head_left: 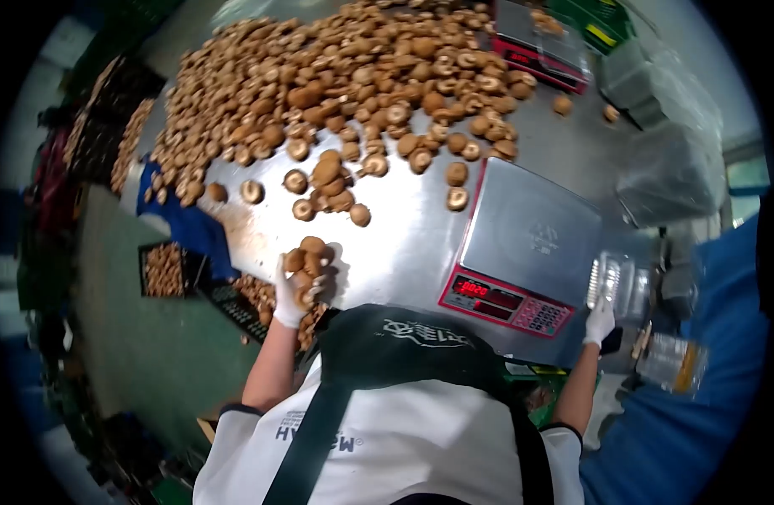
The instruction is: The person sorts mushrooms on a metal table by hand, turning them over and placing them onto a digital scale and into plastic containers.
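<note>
My left hand, in a white glove, is closed around several brown mushrooms above the near edge of the metal table. On the far right, my gloved right hand grips the near edge of a clear plastic tray. Between the hands stands a red scale with a bare metal plate and lit red digits. A small cluster of loose mushrooms lies just beyond my left hand. Behind it spreads a large heap of mushrooms.
A second red scale stands at the back right, with a bagged item on it. Stacked clear trays in plastic wrap line the right side. Crates of mushrooms stand at the left, near a blue cloth draped over the table edge.
</note>
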Demonstrator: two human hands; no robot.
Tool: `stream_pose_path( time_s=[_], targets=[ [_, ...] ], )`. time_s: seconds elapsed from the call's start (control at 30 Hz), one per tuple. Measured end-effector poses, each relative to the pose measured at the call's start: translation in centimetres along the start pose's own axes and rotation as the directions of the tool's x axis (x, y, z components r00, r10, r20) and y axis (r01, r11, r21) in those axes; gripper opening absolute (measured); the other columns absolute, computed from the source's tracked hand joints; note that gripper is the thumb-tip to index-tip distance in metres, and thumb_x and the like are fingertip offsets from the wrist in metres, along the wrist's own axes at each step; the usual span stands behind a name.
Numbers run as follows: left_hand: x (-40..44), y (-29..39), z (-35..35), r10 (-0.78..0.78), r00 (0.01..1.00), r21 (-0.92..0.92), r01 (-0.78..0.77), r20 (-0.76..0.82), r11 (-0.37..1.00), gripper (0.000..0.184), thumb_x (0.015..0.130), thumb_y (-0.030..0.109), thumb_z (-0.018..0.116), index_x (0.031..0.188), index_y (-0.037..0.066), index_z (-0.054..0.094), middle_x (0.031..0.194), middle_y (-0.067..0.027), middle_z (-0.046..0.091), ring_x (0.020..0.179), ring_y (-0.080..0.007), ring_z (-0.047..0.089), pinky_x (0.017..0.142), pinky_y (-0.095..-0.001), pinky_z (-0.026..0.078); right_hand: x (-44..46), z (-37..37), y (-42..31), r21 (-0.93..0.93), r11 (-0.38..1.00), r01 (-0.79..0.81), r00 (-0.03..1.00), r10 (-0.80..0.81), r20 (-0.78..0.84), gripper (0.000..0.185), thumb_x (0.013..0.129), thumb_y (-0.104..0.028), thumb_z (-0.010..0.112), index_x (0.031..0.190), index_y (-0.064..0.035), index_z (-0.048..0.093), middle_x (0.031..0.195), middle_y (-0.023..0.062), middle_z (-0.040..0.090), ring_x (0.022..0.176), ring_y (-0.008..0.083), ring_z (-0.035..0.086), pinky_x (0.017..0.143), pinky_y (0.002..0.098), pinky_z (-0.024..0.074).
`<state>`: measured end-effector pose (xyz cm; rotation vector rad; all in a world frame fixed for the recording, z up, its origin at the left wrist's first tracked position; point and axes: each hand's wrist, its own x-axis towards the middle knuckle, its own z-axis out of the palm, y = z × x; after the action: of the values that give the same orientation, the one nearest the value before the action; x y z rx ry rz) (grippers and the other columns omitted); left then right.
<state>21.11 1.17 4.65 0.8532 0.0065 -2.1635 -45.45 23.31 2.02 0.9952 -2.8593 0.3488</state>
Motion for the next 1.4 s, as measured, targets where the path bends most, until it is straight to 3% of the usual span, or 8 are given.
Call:
stream_pose_path(
  time_s=[0.3, 0.63, 0.77, 0.9, 1.0, 1.07, 1.23, 1.4],
  targets=[
    [-0.6, -3.5, 0.3, -0.03, 0.995, -0.095, 0.04, 0.097, 0.995, 0.08, 0.094, 0.069, 0.037, 0.13, -0.002, 0.045, 0.112, -0.0191, 0.056, 0.069, -0.0218, 0.053, 0.043, -0.023, 0.041, 3.0, -1.9, 0.9, 0.031, 0.994, 0.108, 0.945, -0.093, -0.314, 0.031, 0.1, -0.028, 0.049, 0.098, -0.0011, 0.065, 0.093, 0.0224, 0.067, 0.086, 0.0419, 0.063, 0.077, 0.0498, 0.0475],
    [0.0, -4.0, 7.8, -0.116, 0.993, 0.228, 0.105, 0.035, 0.968, 0.09, 0.089, 0.077, 0.038, 0.128, -0.004, 0.046, 0.085, -0.015, 0.055, 0.056, -0.017, 0.05, 0.045, -0.0224, 0.042, 3.7, -12.6, -3.5, 0.145, 0.952, 0.268, 0.88, -0.181, -0.439, 0.026, 0.089, -0.016, 0.072, 0.074, -0.0014, 0.056, 0.067, 0.0111, 0.053, 0.059, 0.0271, 0.05, 0.059, 0.0401, 0.0407],
    [0.7, -5.9, 19.3, 0.008, 0.929, 0.749, -0.303, 0.37, 0.589, 0.072, 0.093, 0.059, 0.049, 0.142, 0.007, 0.039, 0.108, -0.0145, 0.06, 0.073, -0.0177, 0.061, 0.06, -0.0243, 0.052, -0.5, -15.9, -12.7, 0.303, 0.838, 0.454, 0.831, -0.277, -0.482, 0.017, 0.084, -0.007, 0.075, 0.074, -0.0054, 0.06, 0.07, 0.0039, 0.054, 0.068, 0.02, 0.05, 0.064, 0.0338, 0.0402],
    [3.3, -12.0, 30.1, -0.031, 0.472, 0.473, -0.879, 0.881, 0.068, 0.073, 0.079, 0.047, 0.072, 0.139, 0.015, 0.045, 0.116, -0.0141, 0.058, 0.097, -0.0256, 0.065, 0.081, -0.0369, 0.055, -4.8, -11.3, -19.1, 0.282, 0.518, 0.808, 0.59, -0.716, -0.373, 0.015, 0.077, -0.003, 0.075, 0.076, -0.0065, 0.061, 0.076, 0.0071, 0.057, 0.072, 0.0275, 0.055, 0.071, 0.0386, 0.043],
    [5.9, -15.3, 33.2, -0.295, 0.282, 0.18, -0.927, 0.913, -0.33, 0.068, 0.074, 0.045, 0.075, 0.135, 0.026, 0.05, 0.111, -0.0132, 0.056, 0.092, -0.0342, 0.064, 0.077, -0.0417, 0.054, -7.6, -5.7, -19.6, 0.698, 0.498, 0.516, 0.835, -0.474, -0.279, 0.019, 0.077, -0.007, 0.075, 0.093, -0.0008, 0.066, 0.091, 0.0154, 0.061, 0.086, 0.0369, 0.056, 0.082, 0.0434, 0.0438],
    [9.3, -17.1, 32.5, -0.429, 0.248, 0.015, -0.878, 0.869, -0.478, 0.061, 0.074, 0.045, 0.074, 0.13, 0.034, 0.053, 0.105, -0.0109, 0.055, 0.088, -0.0316, 0.064, 0.072, -0.0407, 0.054, -7.6, -6.8, -20.1, 0.236, 0.59, 0.772, 0.635, -0.717, -0.287, 0.025, 0.077, -0.017, 0.079, 0.092, -0.0027, 0.065, 0.091, 0.0131, 0.061, 0.092, 0.0325, 0.058, 0.095, 0.0488, 0.0417],
    [15.3, -18.9, 29.8, -0.56, 0.485, 0.065, -0.791, 0.672, -0.608, 0.051, 0.08, 0.046, 0.069, 0.128, 0.035, 0.06, 0.133, -0.0116, 0.052, 0.117, -0.0366, 0.054, 0.098, -0.0518, 0.042, -8.2, -8.3, -19.3, 0.299, 0.605, 0.738, 0.668, -0.716, -0.201, 0.027, 0.077, -0.01, 0.076, 0.102, -0.0084, 0.065, 0.096, 0.0077, 0.064, 0.1, 0.0295, 0.058, 0.108, 0.0507, 0.0354],
    [13.5, -16.6, 27.6, -0.304, 0.334, 0.131, -0.836, 0.892, -0.534, 0.046, 0.081, 0.036, 0.068, 0.124, 0.022, 0.062, 0.135, -0.0149, 0.051, 0.131, -0.0372, 0.043, 0.108, -0.0503, 0.034, -9.0, -11.1, -19.5, 0.399, 0.66, 0.637, 0.77, -0.574, -0.28, 0.035, 0.078, -0.005, 0.073, 0.112, -0.0032, 0.064, 0.107, 0.0128, 0.064, 0.111, 0.0335, 0.056, 0.107, 0.0497, 0.0367]
  ],
)
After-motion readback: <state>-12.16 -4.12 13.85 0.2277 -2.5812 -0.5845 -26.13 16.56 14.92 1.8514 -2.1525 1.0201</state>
